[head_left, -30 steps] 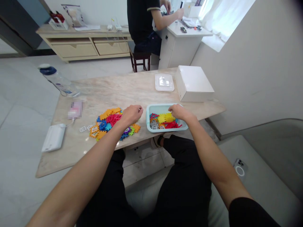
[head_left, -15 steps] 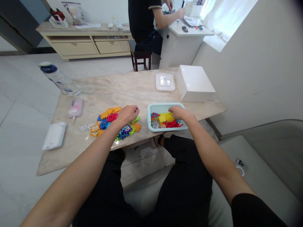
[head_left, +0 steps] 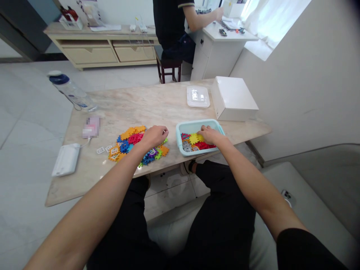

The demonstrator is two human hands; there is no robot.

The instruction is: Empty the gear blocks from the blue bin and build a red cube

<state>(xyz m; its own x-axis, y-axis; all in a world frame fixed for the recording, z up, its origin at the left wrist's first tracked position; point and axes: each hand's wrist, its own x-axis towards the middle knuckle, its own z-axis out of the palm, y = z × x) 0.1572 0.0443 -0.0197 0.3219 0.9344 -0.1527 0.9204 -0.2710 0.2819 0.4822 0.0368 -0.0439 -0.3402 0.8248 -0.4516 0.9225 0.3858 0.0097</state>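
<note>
My right hand (head_left: 210, 135) reaches into the light-blue plastic basket (head_left: 182, 149), its bent fingers pinched at a yellow notched building piece (head_left: 194, 138). Red notched pieces (head_left: 203, 145) and grey and white window-shaped pieces (head_left: 187, 149) lie in the same basket. Over the right side of a mixed pile of notched plastic building pieces (head_left: 123, 147) hovers my left hand (head_left: 154, 136). Its fingers are curled closed, and what they hold, if anything, I cannot make out. My left forearm hides part of the pile.
Behind the basket are a clear plastic container (head_left: 198, 96) and a white box (head_left: 235, 98). A water bottle (head_left: 73, 93), a blurred pink item (head_left: 92, 126) and a white power bank (head_left: 66, 159) stand or lie on the left. Another person (head_left: 173, 30) sits at a white desk beyond the table.
My right hand has moved slightly down and left among the pieces in the basket. My left hand stays curled over the pile. The view has shifted a little.
</note>
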